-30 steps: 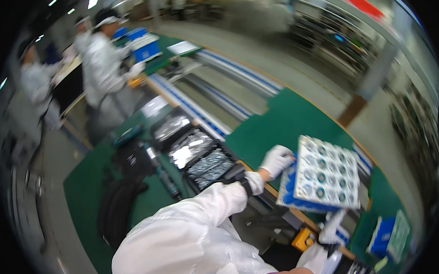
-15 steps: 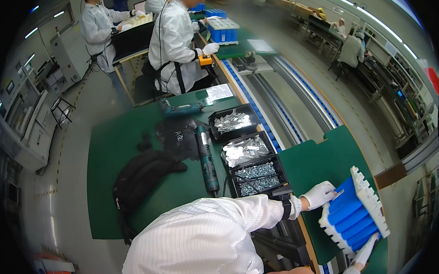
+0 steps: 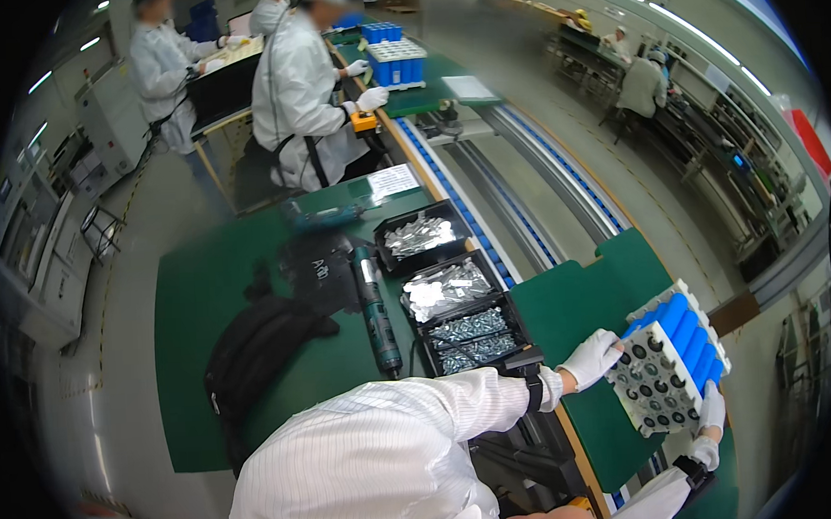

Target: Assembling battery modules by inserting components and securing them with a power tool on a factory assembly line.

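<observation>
A battery-cell block of smooth blue cylinders between white, notched plastic plates, the nearer one dotted with round openings, is tilted at the outer right edge of the matte green counter. The white-gloved left hand has its fingers bent closed on the plate's corner, while the right hand grips the block's opposite side with straighter fingers. Small silvery screws fill black bins beside the blue-edged metal conveyor rails, above a smooth grey floor.
</observation>
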A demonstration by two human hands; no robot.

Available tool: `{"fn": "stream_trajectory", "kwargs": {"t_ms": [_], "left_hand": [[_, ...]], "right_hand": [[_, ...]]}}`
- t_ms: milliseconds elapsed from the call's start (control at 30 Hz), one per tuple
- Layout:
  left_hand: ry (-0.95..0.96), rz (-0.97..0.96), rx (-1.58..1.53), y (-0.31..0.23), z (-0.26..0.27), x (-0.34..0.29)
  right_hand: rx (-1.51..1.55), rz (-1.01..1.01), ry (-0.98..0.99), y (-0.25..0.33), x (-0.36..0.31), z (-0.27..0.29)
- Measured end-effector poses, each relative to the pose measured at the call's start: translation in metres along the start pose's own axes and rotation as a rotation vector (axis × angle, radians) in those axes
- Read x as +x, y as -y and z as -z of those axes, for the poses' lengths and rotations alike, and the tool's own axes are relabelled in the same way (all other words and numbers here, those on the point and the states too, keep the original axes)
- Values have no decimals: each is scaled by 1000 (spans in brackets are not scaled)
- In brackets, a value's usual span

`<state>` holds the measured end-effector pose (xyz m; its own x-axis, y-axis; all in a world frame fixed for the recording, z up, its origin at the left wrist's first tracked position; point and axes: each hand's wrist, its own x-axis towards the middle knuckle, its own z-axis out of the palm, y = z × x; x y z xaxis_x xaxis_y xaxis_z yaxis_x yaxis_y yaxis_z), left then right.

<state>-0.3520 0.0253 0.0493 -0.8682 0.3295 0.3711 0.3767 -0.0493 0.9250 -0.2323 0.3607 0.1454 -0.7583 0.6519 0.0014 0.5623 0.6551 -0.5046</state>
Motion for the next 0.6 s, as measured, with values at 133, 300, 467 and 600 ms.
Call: {"fn": "stream_trajectory", "kwargs": {"t_ms": [133,300,467,600], "left_hand": [[15,61,-1,-5,2,3],[-32,7,106,5,-3,4],[-65,-64,139,3,-13,6],[-115,-57,194,5,-14,9]], "right_hand": [[584,-27,-157,8,-38,-10],[1496,-127,-423,37,-106,-94],[753,3,-818,-29,-101,-158],[531,8,-765,-10,-109,-146]]}}
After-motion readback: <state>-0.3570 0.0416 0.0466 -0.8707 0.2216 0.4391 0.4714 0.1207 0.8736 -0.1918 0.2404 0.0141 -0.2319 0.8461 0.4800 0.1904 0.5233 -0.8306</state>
